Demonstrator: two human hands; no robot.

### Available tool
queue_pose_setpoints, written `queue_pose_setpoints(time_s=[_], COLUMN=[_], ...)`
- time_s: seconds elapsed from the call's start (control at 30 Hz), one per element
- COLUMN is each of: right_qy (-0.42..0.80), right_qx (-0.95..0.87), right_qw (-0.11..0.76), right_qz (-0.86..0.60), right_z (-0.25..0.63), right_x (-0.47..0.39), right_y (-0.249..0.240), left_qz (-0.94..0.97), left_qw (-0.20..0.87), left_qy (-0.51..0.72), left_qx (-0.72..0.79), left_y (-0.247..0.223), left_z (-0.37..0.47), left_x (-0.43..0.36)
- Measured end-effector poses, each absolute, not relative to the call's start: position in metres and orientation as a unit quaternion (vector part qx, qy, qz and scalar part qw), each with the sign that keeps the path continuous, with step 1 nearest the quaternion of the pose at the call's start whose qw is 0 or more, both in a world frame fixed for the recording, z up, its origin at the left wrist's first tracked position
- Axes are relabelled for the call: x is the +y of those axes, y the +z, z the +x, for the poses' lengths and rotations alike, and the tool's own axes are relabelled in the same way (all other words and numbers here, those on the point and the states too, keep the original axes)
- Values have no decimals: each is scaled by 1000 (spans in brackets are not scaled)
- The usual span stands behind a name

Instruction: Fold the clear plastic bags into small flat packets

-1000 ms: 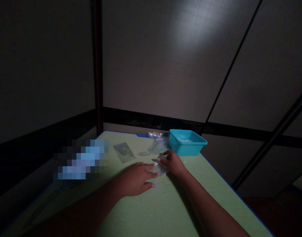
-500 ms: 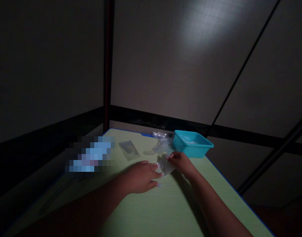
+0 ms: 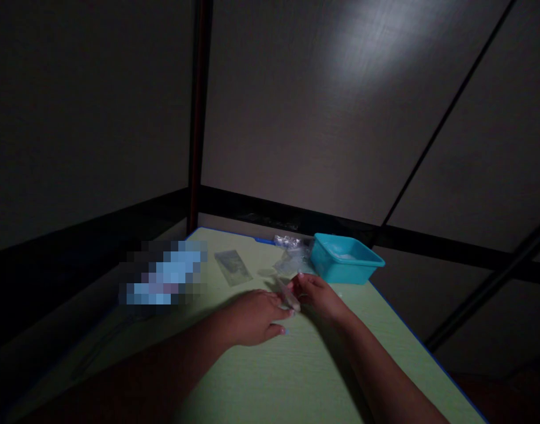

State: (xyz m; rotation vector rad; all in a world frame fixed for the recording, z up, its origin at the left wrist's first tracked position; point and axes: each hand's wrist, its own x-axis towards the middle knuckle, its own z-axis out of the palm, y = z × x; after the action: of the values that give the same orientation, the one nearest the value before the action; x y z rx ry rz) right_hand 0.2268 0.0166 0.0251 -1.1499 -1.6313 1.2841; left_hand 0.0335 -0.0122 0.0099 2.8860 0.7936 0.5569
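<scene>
A small clear plastic bag (image 3: pixel 290 295) is between my two hands on the pale green table, its sheet raised into a narrow fold. My left hand (image 3: pixel 256 318) lies flat, fingers stretched to the right, with the fingertips against the bag's left side. From the other side my right hand (image 3: pixel 319 292) grips the bag between bent fingers and thumb; part of that grip is hidden. Behind the hands lies a heap of clear plastic bags (image 3: pixel 294 259), and a flat clear bag (image 3: pixel 233 268) rests to the left.
A turquoise basin (image 3: pixel 347 268) with something pale inside stands at the table's back right corner. A blurred-out blue item (image 3: pixel 168 277) is at the left edge, with a thin dark cord near it. Dark panelled walls (image 3: pixel 296 118) rise behind the table (image 3: pixel 261 377).
My right hand has turned over and lifted its edge of the bag leftward, so the bag now stands as a narrow fold instead of spreading flat. My left hand stays nearly in place.
</scene>
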Motion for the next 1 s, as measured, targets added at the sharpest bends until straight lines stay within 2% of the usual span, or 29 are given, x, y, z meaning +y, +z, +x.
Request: queue_pose_setpoints(time_s=[0.17,0.33,0.57,0.63,0.83,1.0], right_qy=[517,496,207,175,198,214], right_qx=[-679,-696,-808,-817,-826,-822], right_qw=[324,319,308,271,51,10], right_qz=[-408,-410,-458,-479,-526,-528], right_z=[231,235,241,243,240,231], right_x=[17,21,25,22,9,0], right_y=[22,19,15,13,18,31], left_qz=[946,946,949,949,950,948], left_qw=[66,72,46,42,40,54], left_qy=[174,177,166,163,164,177], left_qx=[265,261,263,265,263,258], left_y=[13,12,11,12,12,11], left_z=[32,31,32,32,32,32], left_x=[-14,-13,-14,-14,-13,-13])
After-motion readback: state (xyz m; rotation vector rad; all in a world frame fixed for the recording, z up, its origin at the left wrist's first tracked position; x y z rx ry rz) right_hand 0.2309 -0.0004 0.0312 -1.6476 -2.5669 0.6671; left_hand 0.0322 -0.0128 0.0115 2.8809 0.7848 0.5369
